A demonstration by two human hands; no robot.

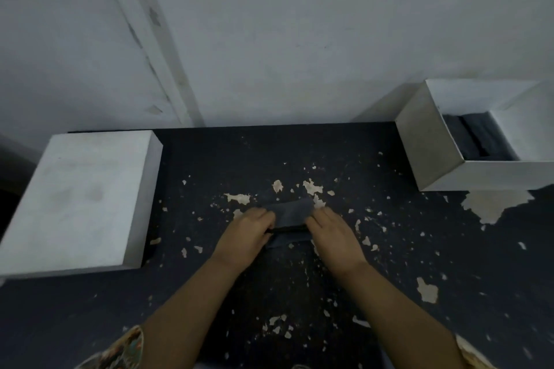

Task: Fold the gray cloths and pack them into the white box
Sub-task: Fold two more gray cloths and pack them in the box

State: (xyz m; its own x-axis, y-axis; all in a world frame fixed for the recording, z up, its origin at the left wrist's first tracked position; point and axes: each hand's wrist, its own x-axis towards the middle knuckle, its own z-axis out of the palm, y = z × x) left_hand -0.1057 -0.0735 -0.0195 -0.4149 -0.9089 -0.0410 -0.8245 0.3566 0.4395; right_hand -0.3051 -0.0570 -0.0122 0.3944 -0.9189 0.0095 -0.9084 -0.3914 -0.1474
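Note:
A small gray cloth [290, 213] lies partly folded in the middle of the dark table [299, 284]. My left hand [245, 234] grips its left edge and my right hand [331, 235] grips its right edge, fingers curled over the fold. The cloth's upper flap is raised a little above the lower layer. At the back right stands the open white box [431, 147], with folded gray cloths [476, 138] standing inside it.
A closed white box or lid [81, 201] sits at the left side of the table. The dark tabletop has many chipped pale patches. A pale wall [299, 39] rises directly behind the table.

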